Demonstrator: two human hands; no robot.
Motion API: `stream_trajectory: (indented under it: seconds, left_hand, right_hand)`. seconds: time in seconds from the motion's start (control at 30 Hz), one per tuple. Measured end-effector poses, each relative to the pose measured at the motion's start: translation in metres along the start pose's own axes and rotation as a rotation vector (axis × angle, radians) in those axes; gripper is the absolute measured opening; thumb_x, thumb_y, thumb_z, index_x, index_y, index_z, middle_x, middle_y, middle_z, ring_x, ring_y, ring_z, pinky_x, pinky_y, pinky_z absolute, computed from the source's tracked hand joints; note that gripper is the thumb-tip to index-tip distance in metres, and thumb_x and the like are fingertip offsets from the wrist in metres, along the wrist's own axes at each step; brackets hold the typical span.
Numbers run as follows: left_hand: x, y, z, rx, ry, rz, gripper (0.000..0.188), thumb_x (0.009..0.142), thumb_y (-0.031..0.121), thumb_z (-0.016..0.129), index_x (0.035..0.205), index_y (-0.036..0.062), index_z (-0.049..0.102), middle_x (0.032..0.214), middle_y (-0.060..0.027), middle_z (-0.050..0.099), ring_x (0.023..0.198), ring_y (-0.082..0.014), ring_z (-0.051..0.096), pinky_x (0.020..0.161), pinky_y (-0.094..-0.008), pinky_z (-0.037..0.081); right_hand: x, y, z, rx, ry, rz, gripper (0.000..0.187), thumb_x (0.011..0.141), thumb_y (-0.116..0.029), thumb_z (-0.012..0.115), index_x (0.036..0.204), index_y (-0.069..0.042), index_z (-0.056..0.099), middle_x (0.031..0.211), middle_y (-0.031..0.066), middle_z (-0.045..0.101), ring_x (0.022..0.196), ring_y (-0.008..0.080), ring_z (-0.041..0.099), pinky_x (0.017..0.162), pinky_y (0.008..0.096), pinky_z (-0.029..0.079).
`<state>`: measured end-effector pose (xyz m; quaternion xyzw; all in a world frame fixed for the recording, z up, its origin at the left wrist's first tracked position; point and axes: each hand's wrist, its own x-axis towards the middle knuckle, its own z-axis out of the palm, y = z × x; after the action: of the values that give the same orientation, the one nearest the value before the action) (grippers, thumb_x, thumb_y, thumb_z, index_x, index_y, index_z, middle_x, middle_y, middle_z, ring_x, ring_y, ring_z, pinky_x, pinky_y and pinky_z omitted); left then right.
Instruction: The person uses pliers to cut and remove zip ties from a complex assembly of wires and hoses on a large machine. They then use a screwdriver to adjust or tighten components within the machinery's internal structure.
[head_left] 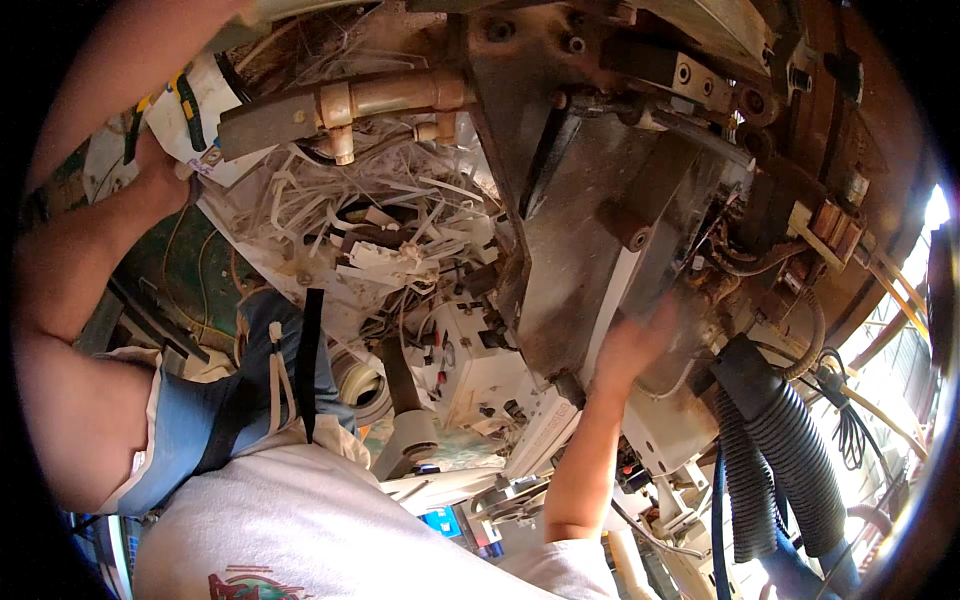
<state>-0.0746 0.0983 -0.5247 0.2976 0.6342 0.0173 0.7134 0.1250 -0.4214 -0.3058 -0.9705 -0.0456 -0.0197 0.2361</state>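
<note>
At the upper left, my left hand [163, 182] is against the lower edge of a white sheet [215, 105]. Its fingers are mostly hidden, so I cannot tell whether it grips the sheet. Yellow-and-black handles [188, 108], like those of pliers, show over the sheet. My right hand [640, 342] reaches up beside a large grimy metal panel [570, 250] of a machine, next to a long pale bar [612, 300]. Motion smears its fingers, and nothing can be made out in them.
Pale strips and scraps [390, 235] lie heaped in the middle. A copper-coloured pipe fitting [395, 95] juts above them. Below is a white electrical box [475, 365]. Black corrugated hoses [790, 440] hang at the right, near loose cables [850, 410].
</note>
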Motion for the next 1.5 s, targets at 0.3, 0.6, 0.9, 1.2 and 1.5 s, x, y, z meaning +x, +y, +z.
stream_trajectory:
  seconds: [0.3, 0.6, 0.9, 1.2, 1.5]
  left_hand:
    - [0.010, -0.004, -0.008, -0.026, 0.055, 0.007, 0.046, 0.107, 0.045, 0.039, 0.131, 0.0140, 0.063, 0.131, -0.0050, 0.066, 0.113, -0.0243, 0.067, 0.093, -0.0417, 0.058]
    - [0.056, -0.028, -0.061, 0.223, -0.151, 0.266, 0.045, 0.107, 0.045, 0.036, 0.130, 0.0155, 0.062, 0.130, -0.0035, 0.066, 0.113, -0.0219, 0.067, 0.091, -0.0382, 0.057]
    - [0.048, -0.023, -0.061, 0.304, -0.241, 0.351, 0.042, 0.107, 0.043, 0.036, 0.125, 0.0161, 0.063, 0.125, -0.0016, 0.067, 0.110, -0.0194, 0.067, 0.089, -0.0375, 0.057]
    - [-0.018, 0.016, 0.023, -0.031, 0.137, -0.124, 0.040, 0.107, 0.040, 0.039, 0.133, 0.0107, 0.049, 0.134, -0.0053, 0.056, 0.121, -0.0196, 0.056, 0.098, -0.0378, 0.049]
    - [0.065, -0.032, -0.078, 0.376, -0.164, 0.353, 0.041, 0.109, 0.038, 0.035, 0.127, 0.0128, 0.061, 0.126, -0.0025, 0.065, 0.113, -0.0188, 0.066, 0.094, -0.0345, 0.055]
  right_hand:
    - [0.000, -0.001, -0.001, -0.070, -0.031, -0.031, 0.016, 0.097, -0.017, 0.063, 0.096, -0.001, 0.059, 0.094, 0.0083, 0.064, 0.088, 0.0179, 0.057, 0.082, 0.0320, 0.046]
    - [-0.004, -0.006, 0.005, 0.014, 0.005, 0.045, 0.011, 0.097, -0.011, 0.062, 0.099, -0.001, 0.059, 0.097, 0.0064, 0.064, 0.090, 0.0167, 0.057, 0.083, 0.0301, 0.046]
    - [-0.003, -0.008, 0.004, -0.078, 0.015, -0.040, 0.013, 0.098, -0.014, 0.061, 0.098, -0.001, 0.059, 0.094, 0.0060, 0.062, 0.087, 0.0165, 0.055, 0.083, 0.0311, 0.046]
    - [-0.006, 0.003, 0.003, -0.051, 0.027, 0.027, 0.014, 0.098, -0.014, 0.061, 0.098, 0.000, 0.059, 0.095, 0.0074, 0.064, 0.087, 0.0167, 0.057, 0.082, 0.0308, 0.047]
    - [-0.007, -0.019, 0.002, -0.165, -0.041, 0.229, 0.047, 0.086, 0.000, 0.049, 0.131, 0.012, 0.051, 0.134, 0.0261, 0.054, 0.129, 0.0361, 0.048, 0.112, 0.0410, 0.031]
